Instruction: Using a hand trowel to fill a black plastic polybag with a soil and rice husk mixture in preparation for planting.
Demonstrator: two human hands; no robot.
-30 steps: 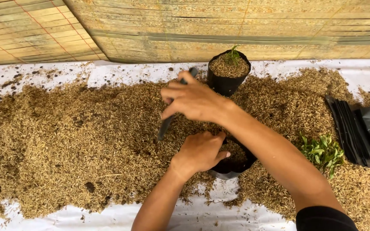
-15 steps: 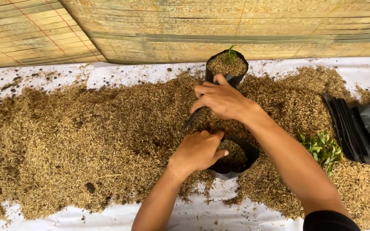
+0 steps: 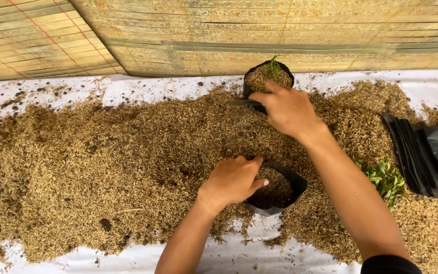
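Note:
My left hand (image 3: 233, 181) grips the rim of a black plastic grow bag (image 3: 285, 200) that lies half sunk in a wide heap of brown rice husk (image 3: 128, 162); the bag is partly filled with husk. My right hand (image 3: 287, 109) is raised farther back, closed around a dark flat tool (image 3: 247, 103) whose tip points left. Just behind that hand stands a second black grow bag (image 3: 265, 76), full of husk, with a small green seedling in it.
A bunch of green seedlings (image 3: 384, 177) lies on the husk at the right. A stack of flat black bags (image 3: 422, 152) sits at the right edge. White sheeting (image 3: 259, 233) covers the ground. A woven bamboo wall (image 3: 204, 35) runs along the back.
My right hand has moved right and back with the dark tool, from over the middle of the heap to beside the filled bag. My left hand has stayed on the near bag's rim.

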